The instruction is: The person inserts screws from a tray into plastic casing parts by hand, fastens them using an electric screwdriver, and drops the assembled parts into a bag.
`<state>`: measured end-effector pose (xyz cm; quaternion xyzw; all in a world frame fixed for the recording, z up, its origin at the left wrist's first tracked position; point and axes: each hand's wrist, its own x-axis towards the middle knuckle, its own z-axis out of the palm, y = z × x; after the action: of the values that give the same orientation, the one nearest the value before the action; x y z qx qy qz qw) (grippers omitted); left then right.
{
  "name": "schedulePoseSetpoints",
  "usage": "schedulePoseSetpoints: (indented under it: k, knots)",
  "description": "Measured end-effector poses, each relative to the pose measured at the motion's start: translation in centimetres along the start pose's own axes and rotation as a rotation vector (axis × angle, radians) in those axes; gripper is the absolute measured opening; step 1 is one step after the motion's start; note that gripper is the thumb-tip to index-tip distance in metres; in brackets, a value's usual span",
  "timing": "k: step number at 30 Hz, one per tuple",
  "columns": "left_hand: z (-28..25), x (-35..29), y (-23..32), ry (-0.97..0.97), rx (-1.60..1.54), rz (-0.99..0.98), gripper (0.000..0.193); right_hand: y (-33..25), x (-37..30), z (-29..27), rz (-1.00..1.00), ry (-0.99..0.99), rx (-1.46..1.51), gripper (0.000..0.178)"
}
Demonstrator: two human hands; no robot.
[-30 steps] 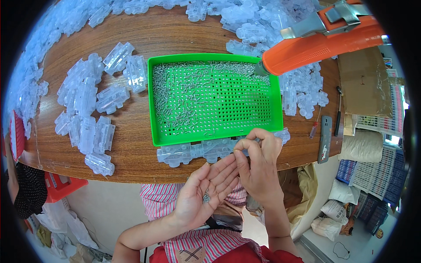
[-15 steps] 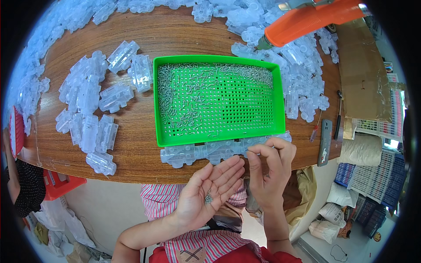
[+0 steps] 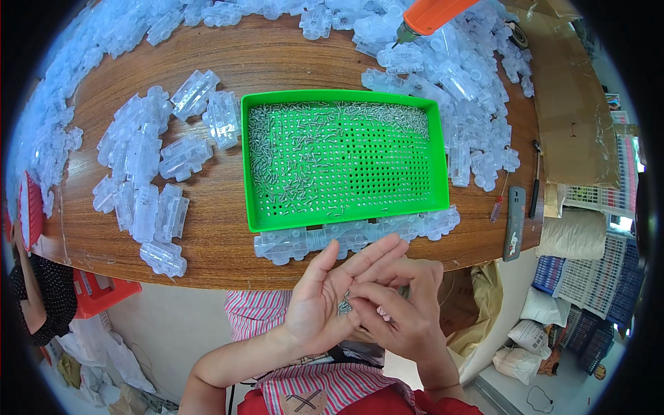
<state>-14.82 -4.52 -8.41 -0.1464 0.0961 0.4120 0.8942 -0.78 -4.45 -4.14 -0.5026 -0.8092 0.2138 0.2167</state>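
My left hand is palm up below the table's front edge, its fingers stretched out, cupping a few small metal screws. Over that palm bends my right hand, thumb and fingertips drawn together at the screws; whatever is between them is hidden. Just beyond the hands, a row of clear plastic housings lies along the near side of a green perforated tray. Many screws are heaped along the tray's far and left sides, and others sit in its holes.
An orange power screwdriver hangs point-down over a pile of clear housings at the far right. More housings lie left of the tray. A phone and a screwdriver rest at the right edge. Another person's arm shows at far left.
My right hand has come down and left from the tray's front edge to my left palm. My left hand has shifted slightly right. The orange power screwdriver has swung up and left.
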Motion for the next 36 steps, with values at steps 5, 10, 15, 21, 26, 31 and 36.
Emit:
schedulePoseSetpoints:
  k: [5,10,15,21,26,31,36]
  knots:
    - [0.0,0.3,-0.4,0.013,0.076,0.036,0.071,-0.2,-0.4,0.2,-0.078,0.013,-0.121,0.028]
    - [0.1,0.3,-0.8,0.037,0.168,0.024,0.068,-0.9,-1.0,0.3,-0.139,-0.010,-0.233,0.030]
    - [0.1,0.0,-0.4,0.061,0.111,-0.017,0.067,0.2,-0.9,0.6,0.004,0.050,0.019,0.028]
    - [-0.3,-0.4,-0.4,0.089,0.110,-0.051,0.066,0.4,-0.7,0.3,0.062,0.061,0.147,0.023]
    - [-0.3,-0.8,-0.2,0.113,0.092,-0.059,0.062,1.4,-1.0,0.7,0.145,0.126,0.326,0.026]
    - [-0.8,-2.6,0.5,0.222,0.184,0.040,0.062,3.0,0.6,2.4,0.222,0.217,0.237,0.022]
    - [-0.8,-4.1,1.5,0.270,0.202,0.091,0.060,3.3,1.2,3.1,0.166,0.175,0.166,0.020]
